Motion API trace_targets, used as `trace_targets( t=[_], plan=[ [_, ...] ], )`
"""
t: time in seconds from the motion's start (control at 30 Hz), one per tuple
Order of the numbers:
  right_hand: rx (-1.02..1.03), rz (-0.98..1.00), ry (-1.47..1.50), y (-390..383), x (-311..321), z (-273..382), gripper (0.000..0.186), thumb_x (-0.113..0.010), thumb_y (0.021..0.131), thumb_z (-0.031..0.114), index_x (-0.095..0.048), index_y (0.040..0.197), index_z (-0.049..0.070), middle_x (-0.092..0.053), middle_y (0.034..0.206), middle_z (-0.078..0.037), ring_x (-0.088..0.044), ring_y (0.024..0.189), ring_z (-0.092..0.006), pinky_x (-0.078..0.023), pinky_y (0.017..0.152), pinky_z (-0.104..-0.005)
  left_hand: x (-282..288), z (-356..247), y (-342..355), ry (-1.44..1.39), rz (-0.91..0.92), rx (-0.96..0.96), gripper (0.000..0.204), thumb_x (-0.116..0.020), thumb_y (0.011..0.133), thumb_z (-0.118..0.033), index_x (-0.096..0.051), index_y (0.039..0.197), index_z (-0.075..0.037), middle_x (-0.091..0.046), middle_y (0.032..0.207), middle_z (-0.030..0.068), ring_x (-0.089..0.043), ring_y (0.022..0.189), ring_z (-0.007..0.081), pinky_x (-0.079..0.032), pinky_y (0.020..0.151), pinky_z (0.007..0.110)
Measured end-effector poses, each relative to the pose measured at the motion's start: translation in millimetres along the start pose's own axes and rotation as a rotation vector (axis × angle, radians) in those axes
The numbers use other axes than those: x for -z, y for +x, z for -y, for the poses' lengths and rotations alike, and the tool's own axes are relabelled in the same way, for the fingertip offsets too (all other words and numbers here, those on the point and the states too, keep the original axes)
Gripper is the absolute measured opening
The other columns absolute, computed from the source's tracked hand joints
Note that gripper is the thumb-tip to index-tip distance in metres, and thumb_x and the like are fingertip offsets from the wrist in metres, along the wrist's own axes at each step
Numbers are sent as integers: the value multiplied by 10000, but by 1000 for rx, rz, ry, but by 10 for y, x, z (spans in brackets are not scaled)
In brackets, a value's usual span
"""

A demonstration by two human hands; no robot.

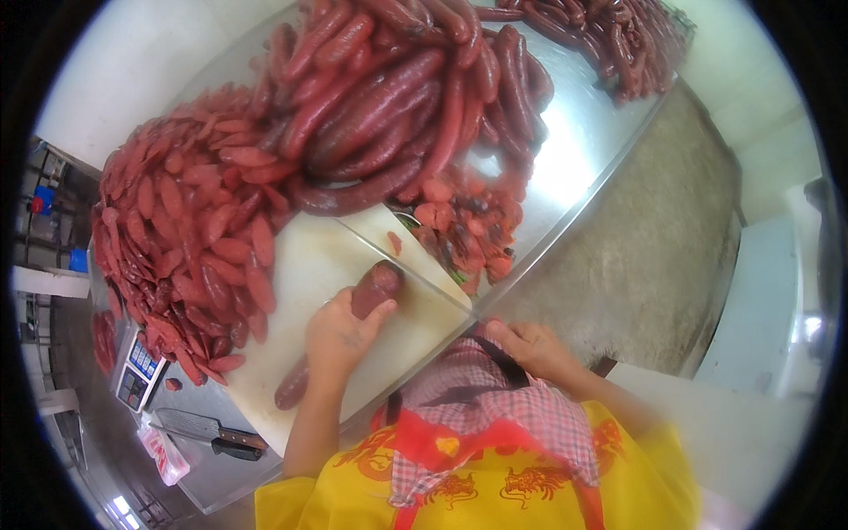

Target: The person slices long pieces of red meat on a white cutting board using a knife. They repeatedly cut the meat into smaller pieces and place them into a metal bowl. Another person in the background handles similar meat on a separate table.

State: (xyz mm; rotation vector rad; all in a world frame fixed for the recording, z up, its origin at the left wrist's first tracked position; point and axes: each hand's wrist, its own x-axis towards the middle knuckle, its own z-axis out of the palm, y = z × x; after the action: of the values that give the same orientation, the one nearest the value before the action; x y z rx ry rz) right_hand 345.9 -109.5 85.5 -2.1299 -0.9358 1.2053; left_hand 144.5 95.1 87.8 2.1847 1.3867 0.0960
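My left hand point(340, 334) is wrapped round a thick dark-red sausage point(291, 384) on the white cutting board point(269, 353), thumb and fingers near its cut upper end. At the board's right corner, my right hand point(533, 349) is closed on a knife, its handle mostly hidden. Seen almost edge-on, the long thin blade point(406, 267) reaches up and left across the board, just past the sausage's cut end. A small red slice point(395, 242) lies beyond the blade. Left of the board rises a large heap of oval sausage slices point(199, 238).
Whole sausages point(380, 106) are piled at the back of the metal table point(565, 150), with more sausages point(609, 40) at the far right. Cut end pieces point(473, 225) lie right of the board. A scale point(140, 371) and a cleaver point(190, 426) sit at the left.
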Motion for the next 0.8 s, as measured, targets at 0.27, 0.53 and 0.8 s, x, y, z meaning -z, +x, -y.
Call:
trace_targets(
  t=[0.27,0.53,0.8],
  plan=[
    [-187,125,-37,-172,76,-45,750,-385,947,627,-643,829,-67,-592,695,-255,-594,663,-384,-469,661,-442,-73,30,-35,46,-17,-11,557,-732,741,-534,-671,969,-30,-666,761,208,-656,760,386,-506,693,443],
    [10,12,-455,-62,390,270,742,-430,902,673,-647,800,-29,-622,672,-240,-637,663,-421,-504,641,-470,-290,145,-144,152,-270,-257,523,-751,740,-470,-638,969,-13,-656,750,177,-619,673,389,-489,652,459],
    [380,47,-674,438,148,757,708,-426,917,638,-618,738,-19,-615,608,-219,-649,620,-398,-526,600,-480,-489,150,-262,227,-369,-281,464,-747,757,-419,-588,916,-14,-615,738,154,-600,667,342,-449,691,433]
  ],
)
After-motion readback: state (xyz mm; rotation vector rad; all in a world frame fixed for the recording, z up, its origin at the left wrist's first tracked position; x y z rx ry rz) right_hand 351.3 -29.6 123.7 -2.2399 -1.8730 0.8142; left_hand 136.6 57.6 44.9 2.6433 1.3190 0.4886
